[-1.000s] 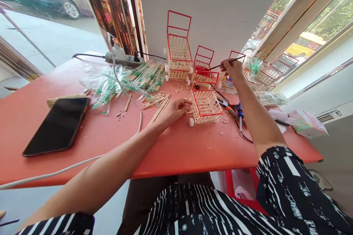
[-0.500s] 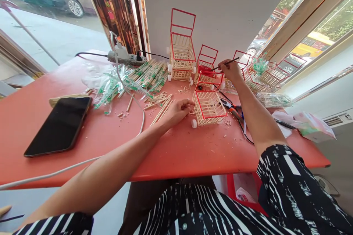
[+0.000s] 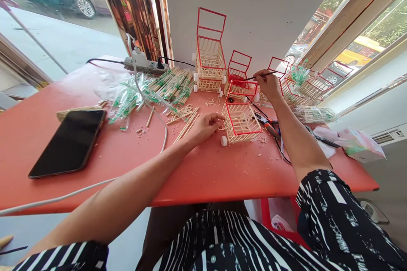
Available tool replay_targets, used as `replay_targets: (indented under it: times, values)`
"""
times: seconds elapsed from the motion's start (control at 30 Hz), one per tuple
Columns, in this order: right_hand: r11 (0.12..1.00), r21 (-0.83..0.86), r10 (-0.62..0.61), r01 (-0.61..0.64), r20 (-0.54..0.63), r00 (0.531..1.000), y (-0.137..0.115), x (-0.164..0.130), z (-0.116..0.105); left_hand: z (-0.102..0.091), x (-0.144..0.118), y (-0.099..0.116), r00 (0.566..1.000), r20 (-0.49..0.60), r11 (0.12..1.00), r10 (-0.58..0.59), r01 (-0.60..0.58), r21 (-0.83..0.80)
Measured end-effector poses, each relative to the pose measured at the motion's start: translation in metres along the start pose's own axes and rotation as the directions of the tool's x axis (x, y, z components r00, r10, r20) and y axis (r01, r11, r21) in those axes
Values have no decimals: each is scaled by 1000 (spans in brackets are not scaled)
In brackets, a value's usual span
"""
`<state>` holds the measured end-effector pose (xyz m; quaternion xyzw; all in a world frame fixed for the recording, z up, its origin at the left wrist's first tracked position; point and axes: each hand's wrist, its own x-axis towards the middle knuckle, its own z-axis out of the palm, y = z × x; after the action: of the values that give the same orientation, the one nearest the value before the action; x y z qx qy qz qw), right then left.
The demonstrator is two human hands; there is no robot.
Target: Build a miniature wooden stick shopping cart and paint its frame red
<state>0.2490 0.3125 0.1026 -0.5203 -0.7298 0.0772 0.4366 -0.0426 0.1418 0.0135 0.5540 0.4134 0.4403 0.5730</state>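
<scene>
the left hand (image 3: 203,127) rests loosely curled on the red table (image 3: 203,169), fingertips touching the near side of the little stick cart (image 3: 241,122), gripping nothing. that cart, thin pale slats with red rims and white wheels, looks featherlight and brittle, best held by its rim. beyond it, the right hand (image 3: 269,84) pinches a thin dark brush (image 3: 261,76).

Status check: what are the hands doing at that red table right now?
Left hand beside cart. Right hand pinching brush. Pliers under arm.
</scene>
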Motion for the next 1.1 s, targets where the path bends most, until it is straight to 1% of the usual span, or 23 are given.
replay_targets:
  times: [0.1,0.2,0.27,0.37,0.43,0.47,0.53,0.57,0.63,0.73,0.83,1.1]
  values:
    - [998,63,29,-24,-69,997,4,-2,-6,-1,0,-1,1000,13,1000,17,-17,15]
    - [989,148,27,0,-180,983,4,-13,-28,-3,-1,-2,999,23,999,38,-39,38]
    - [986,165,27,19,-274,961,-2,-30,-51,-4,-1,-3,999,25,998,46,-47,41]
    - [980,198,65,10,-369,927,-19,-68,-87,-5,-1,-5,998,34,998,48,-49,27]
    - [978,207,58,27,-396,917,-34,-93,-102,-5,0,-7,999,30,999,45,-46,23]
    - [977,207,46,48,-428,903,-42,-105,-107,-5,0,-8,999,27,999,43,-44,23]
    - [969,233,31,77,-429,903,-57,-123,-109,-5,1,-10,999,14,999,45,-45,23]
    - [961,262,25,92,-410,912,-63,-130,-108,-5,2,-11,999,11,999,49,-49,24]
    - [953,281,-13,112,-332,943,-74,-140,-101,-5,2,-12,999,10,998,53,-53,25]
    - [971,198,-90,132,-207,974,-82,-147,-92,-6,1,-12,999,17,998,46,-46,30]
    - [980,128,-133,150,-129,983,-84,-150,-87,-7,0,-10,999,13,998,40,-41,40]
    - [981,73,-169,178,-121,978,-77,-152,-84,-5,-1,-8,999,22,999,35,-35,27]
